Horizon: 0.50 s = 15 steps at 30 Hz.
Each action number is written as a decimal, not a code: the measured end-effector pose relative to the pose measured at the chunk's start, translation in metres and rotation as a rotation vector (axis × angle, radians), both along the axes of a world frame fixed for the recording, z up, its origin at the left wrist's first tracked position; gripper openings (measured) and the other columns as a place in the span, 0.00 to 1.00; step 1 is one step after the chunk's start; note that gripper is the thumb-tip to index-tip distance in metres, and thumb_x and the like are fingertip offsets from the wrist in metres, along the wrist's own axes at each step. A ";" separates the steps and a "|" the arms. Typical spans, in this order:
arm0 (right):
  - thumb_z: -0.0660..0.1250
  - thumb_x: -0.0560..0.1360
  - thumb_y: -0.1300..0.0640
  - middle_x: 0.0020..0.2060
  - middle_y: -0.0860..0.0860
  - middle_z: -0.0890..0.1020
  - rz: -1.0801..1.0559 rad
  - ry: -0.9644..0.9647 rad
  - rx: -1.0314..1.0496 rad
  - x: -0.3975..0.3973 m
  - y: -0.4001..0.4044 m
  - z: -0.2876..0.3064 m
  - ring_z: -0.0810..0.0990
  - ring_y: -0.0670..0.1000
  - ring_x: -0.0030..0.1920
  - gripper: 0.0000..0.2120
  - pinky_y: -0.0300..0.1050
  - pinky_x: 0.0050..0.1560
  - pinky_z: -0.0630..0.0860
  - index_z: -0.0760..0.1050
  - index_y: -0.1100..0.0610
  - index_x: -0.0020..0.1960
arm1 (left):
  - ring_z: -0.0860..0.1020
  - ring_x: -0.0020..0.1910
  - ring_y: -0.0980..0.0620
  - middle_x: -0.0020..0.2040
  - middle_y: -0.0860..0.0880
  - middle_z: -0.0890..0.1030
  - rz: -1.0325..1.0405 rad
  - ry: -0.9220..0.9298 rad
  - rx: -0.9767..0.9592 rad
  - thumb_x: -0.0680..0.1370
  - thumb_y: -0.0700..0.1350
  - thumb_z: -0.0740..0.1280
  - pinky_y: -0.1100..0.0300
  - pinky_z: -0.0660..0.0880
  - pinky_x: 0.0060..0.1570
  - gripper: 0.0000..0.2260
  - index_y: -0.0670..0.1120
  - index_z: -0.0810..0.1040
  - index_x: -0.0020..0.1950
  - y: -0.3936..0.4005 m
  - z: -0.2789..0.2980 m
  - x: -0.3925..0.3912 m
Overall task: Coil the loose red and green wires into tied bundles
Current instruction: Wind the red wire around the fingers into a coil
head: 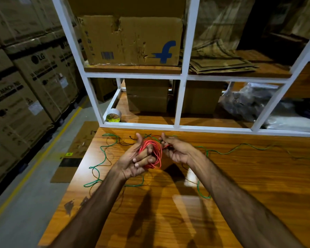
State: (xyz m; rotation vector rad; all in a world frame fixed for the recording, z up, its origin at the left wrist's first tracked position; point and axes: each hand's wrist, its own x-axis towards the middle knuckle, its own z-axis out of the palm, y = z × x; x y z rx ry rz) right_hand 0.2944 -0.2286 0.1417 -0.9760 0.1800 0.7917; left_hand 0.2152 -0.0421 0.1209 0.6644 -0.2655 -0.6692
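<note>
At far left, stacked brown cardboard appliance cartons (25, 90) stand along a grey floor marked with a yellow painted line (43, 158). A flattened sheet of brown cardboard (75, 151) lies on the floor against the left edge of the glossy orange wood-grain counter (240, 194).

On the counter, the loose thin green wire (104, 154) runs in open curves from the far left corner, passes under both forearms, and continues to the right side. A thin dark wire (125, 143) lies beside it near the far edge.

Above the counter's middle, both hands are raised clear of the surface. The left hand (134, 161) is palm-up with its fingers curled through the coiled red wire bundle (151, 154), closed on it; the loops wrap around those fingers. The right hand (175, 149) sits just beside the coil, its fingers pinched on a short run of the same red wire leading off the coil. The two hands are close together, joined only by the wire.

Behind the counter stands a white metal-framed shelf rack (184, 76) with wooden boards. A roll of clear tape with a yellow core (113, 116) rests on its lowest board at left. A worn brown carton bearing a blue letter logo (132, 40) occupies the upper left bay, plain brown boxes (147, 95) sit below it, flattened cardboard sheets (220, 61) fill the upper right bay, and a clear plastic bag of dark items (249, 101) lies at lower right.
</note>
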 end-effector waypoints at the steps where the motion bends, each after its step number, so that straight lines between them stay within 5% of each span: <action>1: 0.68 0.81 0.59 0.30 0.51 0.77 -0.026 0.067 0.036 0.001 0.000 0.000 0.77 0.43 0.25 0.10 0.39 0.29 0.81 0.79 0.63 0.43 | 0.81 0.30 0.55 0.21 0.52 0.72 0.005 0.002 -0.030 0.81 0.67 0.55 0.67 0.68 0.37 0.31 0.41 0.82 0.51 0.001 0.001 0.000; 5: 0.71 0.77 0.63 0.29 0.52 0.78 -0.081 0.202 0.107 0.005 0.002 -0.004 0.77 0.43 0.24 0.06 0.41 0.30 0.83 0.81 0.65 0.43 | 0.81 0.32 0.53 0.21 0.50 0.64 0.060 0.009 -0.112 0.82 0.65 0.56 0.66 0.71 0.47 0.29 0.41 0.81 0.50 0.006 0.004 -0.003; 8: 0.72 0.73 0.61 0.33 0.52 0.78 -0.041 0.225 0.164 0.005 0.004 -0.010 0.75 0.42 0.23 0.06 0.33 0.23 0.75 0.79 0.63 0.46 | 0.81 0.31 0.50 0.21 0.50 0.61 0.106 0.032 -0.199 0.83 0.64 0.56 0.65 0.71 0.47 0.28 0.40 0.80 0.48 0.007 0.005 -0.006; 15: 0.66 0.81 0.62 0.34 0.50 0.77 0.103 0.026 0.010 -0.007 0.007 -0.013 0.68 0.40 0.22 0.05 0.29 0.18 0.62 0.75 0.61 0.47 | 0.77 0.26 0.49 0.22 0.49 0.63 0.244 0.067 -0.396 0.86 0.63 0.50 0.62 0.74 0.54 0.33 0.36 0.79 0.50 0.013 0.015 -0.003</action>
